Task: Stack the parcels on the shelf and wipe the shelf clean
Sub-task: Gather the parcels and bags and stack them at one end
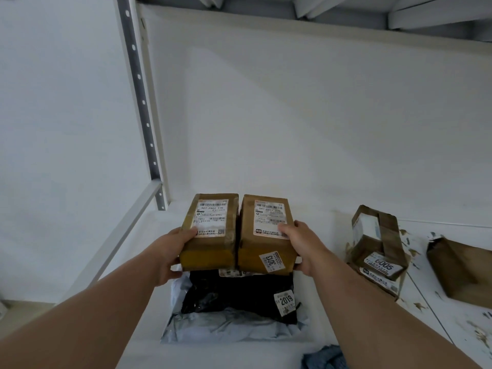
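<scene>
Parcels sit stacked at the left end of the white shelf (266, 352): two brown cardboard boxes side by side on top of a black plastic mailer bag (234, 294), which lies on a pale grey mailer bag (229, 328). The left hand (170, 251) grips the outer side of the left box (210, 233), thumb on its top label. The right hand (300, 246) grips the outer side of the right box (265, 235), thumb on its label; a small sticker reading 3013 is on that box's near face. The two boxes touch each other. Farther right on the shelf stands a torn, taped cardboard box marked 6005 (375, 249), and beyond it a brown paper parcel (460, 270), with brown scuffs on the shelf around them. A blue cloth (324, 358) lies at the shelf's near edge.
</scene>
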`<state>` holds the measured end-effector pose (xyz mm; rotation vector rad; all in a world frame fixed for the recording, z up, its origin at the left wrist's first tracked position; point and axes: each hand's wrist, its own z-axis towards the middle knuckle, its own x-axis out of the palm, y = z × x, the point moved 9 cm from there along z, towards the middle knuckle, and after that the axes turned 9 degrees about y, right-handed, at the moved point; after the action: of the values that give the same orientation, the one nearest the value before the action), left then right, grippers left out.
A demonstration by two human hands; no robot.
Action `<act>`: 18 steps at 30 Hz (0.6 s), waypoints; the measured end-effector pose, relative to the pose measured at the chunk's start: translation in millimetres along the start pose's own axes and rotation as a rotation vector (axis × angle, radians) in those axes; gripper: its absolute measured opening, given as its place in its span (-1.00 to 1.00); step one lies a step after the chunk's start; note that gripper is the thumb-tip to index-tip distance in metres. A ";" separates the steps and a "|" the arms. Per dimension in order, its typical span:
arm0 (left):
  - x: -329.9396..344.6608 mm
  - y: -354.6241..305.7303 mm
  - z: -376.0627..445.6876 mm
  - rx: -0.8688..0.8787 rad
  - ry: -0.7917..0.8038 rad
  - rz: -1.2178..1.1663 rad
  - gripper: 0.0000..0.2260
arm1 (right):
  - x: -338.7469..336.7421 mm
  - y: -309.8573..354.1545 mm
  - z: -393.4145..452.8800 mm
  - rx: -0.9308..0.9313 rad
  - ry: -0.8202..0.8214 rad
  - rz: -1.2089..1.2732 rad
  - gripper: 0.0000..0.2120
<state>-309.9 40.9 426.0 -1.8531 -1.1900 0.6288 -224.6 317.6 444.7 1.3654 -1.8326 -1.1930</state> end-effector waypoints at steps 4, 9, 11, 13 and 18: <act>5.5 -10.2 1.6 0.003 0.021 0.077 -0.49 | -0.4 9.3 2.3 -0.040 0.016 -0.040 -0.51; 28.4 -11.1 8.1 0.050 0.029 0.096 -0.61 | -5.8 1.5 7.6 -0.010 -0.019 -0.086 -0.65; 34.4 -9.9 11.2 0.085 0.014 0.097 -0.57 | -8.6 0.6 10.5 0.015 -0.063 -0.134 -0.64; 36.7 -7.2 12.1 0.085 0.003 0.091 -0.49 | -17.4 -2.5 22.0 0.019 -0.112 -0.185 -0.53; 37.7 -10.2 6.6 0.049 0.024 0.112 -0.49 | -19.8 15.3 5.1 -0.040 -0.170 -0.261 -0.21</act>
<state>-303.8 79.6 432.0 -1.8902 -1.0519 0.6900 -229.2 339.2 457.4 1.5578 -1.7710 -1.5122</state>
